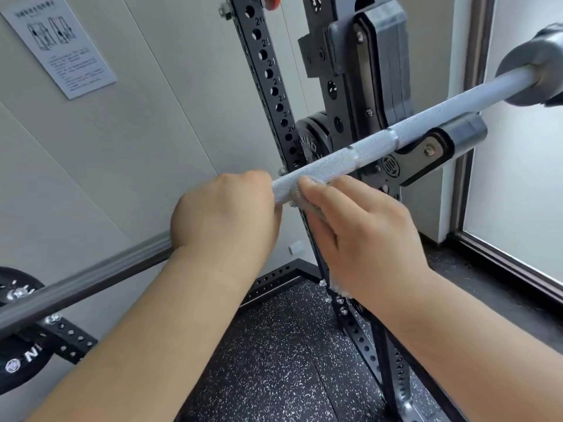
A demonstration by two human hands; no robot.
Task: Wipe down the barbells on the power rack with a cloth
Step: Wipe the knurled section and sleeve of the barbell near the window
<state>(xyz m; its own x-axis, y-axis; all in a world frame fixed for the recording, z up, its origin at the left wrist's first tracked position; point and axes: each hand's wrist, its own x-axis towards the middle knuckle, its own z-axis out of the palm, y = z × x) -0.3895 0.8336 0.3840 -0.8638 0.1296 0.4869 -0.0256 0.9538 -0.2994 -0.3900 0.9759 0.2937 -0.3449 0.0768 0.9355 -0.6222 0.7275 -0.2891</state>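
The rack (268,86) stands against the wall, its black holed upright running from the top of the view down to the speckled floor (274,360). Plates (393,71) hang stored on its side, out of the way of the lifting space. The bar (411,129) lies across the view, rising from lower left to upper right, and rests in a hook (426,156) on the upright, so it sits at working height and can be wiped without being lifted. Its sleeve (530,74) shows at the upper right.

A second, darker bar (85,281) runs lower at the left, with a plate (18,360) at its end; it appears to await its turn.

The left hand (225,214) is closed around the bar from above, wrist straight, knuckles up, probably steadying the shaft so it does not roll under the rubbing. The right hand (365,236) sits just beside it, touching the knurled part, its fingers (316,190) curled over the cloth (300,193) and pressing it onto the bar. The cloth is mostly hidden under the palm, with a frayed corner hanging below the wrist. Both forearms reach forward and up, elbows low, which suits a sliding stroke along the shaft toward the hook.
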